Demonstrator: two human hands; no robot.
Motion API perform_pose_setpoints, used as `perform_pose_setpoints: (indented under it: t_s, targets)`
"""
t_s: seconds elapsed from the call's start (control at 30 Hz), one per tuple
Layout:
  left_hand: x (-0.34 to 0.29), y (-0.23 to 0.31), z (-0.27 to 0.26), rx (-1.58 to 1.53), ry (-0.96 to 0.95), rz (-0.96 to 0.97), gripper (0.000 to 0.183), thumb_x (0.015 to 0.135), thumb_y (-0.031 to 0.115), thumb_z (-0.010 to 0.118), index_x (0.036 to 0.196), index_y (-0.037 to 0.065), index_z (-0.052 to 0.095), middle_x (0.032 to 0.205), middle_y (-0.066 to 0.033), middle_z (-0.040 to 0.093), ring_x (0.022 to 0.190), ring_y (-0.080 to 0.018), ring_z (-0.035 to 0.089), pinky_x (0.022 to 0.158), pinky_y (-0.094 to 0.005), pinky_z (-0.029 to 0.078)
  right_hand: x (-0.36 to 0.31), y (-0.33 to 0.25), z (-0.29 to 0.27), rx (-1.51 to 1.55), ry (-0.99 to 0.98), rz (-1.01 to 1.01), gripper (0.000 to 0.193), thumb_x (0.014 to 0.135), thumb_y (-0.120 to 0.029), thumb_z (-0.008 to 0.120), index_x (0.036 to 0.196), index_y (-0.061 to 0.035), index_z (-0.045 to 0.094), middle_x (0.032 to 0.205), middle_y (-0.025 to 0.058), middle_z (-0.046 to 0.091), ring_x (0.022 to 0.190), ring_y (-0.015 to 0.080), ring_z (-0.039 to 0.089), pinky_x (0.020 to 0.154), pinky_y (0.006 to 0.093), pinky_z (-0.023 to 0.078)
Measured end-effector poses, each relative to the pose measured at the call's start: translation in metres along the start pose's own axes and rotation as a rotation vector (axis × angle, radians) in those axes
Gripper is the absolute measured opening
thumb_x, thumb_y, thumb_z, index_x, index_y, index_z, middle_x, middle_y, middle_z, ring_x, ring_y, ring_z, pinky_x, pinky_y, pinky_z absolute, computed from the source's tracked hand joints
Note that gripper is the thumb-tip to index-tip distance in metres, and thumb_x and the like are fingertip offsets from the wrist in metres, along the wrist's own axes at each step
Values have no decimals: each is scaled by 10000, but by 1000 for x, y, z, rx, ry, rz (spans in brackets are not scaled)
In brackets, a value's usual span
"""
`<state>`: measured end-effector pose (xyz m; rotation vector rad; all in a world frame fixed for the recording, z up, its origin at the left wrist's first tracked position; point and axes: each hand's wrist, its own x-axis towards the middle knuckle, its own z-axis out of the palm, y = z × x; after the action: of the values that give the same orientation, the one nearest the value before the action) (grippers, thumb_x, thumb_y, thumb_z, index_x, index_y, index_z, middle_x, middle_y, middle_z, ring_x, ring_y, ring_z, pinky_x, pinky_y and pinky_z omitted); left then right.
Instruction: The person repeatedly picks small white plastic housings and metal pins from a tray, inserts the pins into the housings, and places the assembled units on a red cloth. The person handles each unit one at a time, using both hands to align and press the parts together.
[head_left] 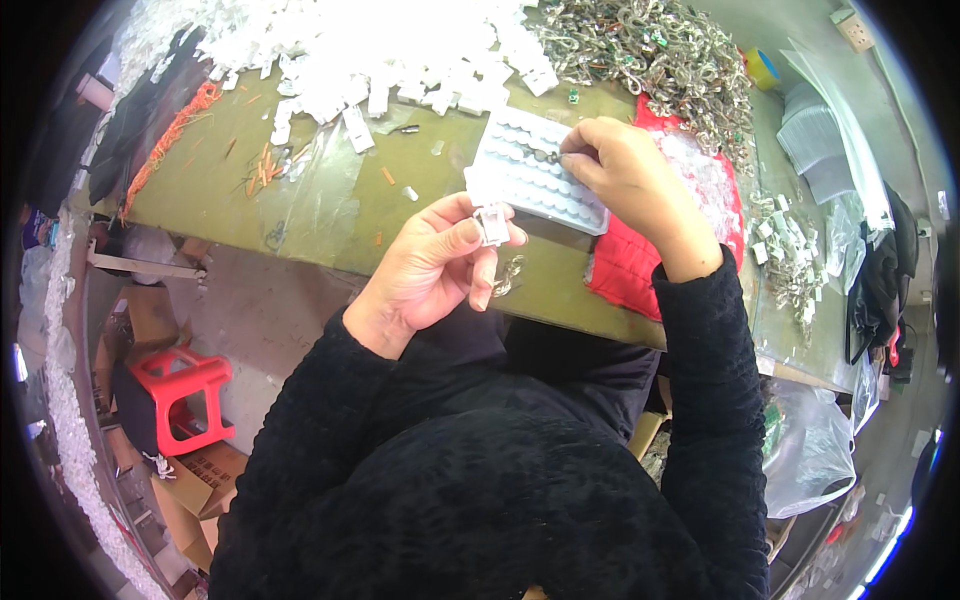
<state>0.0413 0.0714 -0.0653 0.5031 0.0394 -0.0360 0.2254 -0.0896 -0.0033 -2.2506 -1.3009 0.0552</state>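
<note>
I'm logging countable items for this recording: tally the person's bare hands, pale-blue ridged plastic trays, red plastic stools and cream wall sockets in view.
Bare hands: 2 (left hand, right hand)
Pale-blue ridged plastic tray: 1
Red plastic stool: 1
Cream wall socket: 1
Total: 5

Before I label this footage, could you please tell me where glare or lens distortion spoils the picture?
In the head view, glare washes out the heap of white parts; in that view, the fisheye lens bends the table and leaves dark corners; there too, the left hand and right hand look fairly sharp.
</note>
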Motion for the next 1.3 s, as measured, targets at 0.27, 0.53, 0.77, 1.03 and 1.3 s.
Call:
perform_pose_setpoints:
  t_s: [0.27, 0.53, 0.77, 1.03, 1.3]
  targets:
    - [-1, -1, 2, 39, 14, 13, 273, 929, 127, 666, 1147, -23, 599, 1011, -198, 687, 573, -185, 647, 462, -308, 541, -4, -18, -10, 98, -14, -18, 155, 804, -70, 711, 928, -5, 646, 790, 93, 642, 698, 191, 607, 637, 309, 482]
    - [-2, -5, 5, 55, 69, 34, 202, 927, 109, 666, 1070, -3, 578, 942, -183, 694, 586, -209, 658, 470, -320, 556, -33, -67, 0, 99, 73, -409, 142, 798, -3, 714, 910, -33, 632, 792, 73, 598, 695, 201, 619, 604, 321, 487]
    - [-2, -3, 7, 111, 83, 5, 194, 926, 104, 669, 1060, 4, 571, 834, -126, 669, 570, -206, 650, 472, -329, 558, -37, -64, 0, 352, 132, -267, 96, 823, -13, 722, 898, -26, 664, 789, 47, 615, 654, 148, 582, 579, 271, 451]
    - [-3, -4, 3, 48, 25, -2, 175, 917, 105, 679, 1030, 14, 582, 861, -137, 678, 551, -202, 647, 495, -327, 561, -35, -66, 5, 585, -114, -25, 85, 836, -33, 730, 892, -36, 666, 806, 2, 636, 702, 90, 570, 629, 240, 457]
    - [-9, 3, 3, 285, -30, -118, 357, 815, 131, 763, 1084, -52, 615, 865, -153, 680, 657, -183, 658, 580, -298, 568, -34, -72, 0, 1026, -433, 459, 257, 775, -140, 808, 824, -32, 581, 749, 29, 639, 665, 56, 551, 578, 208, 411]
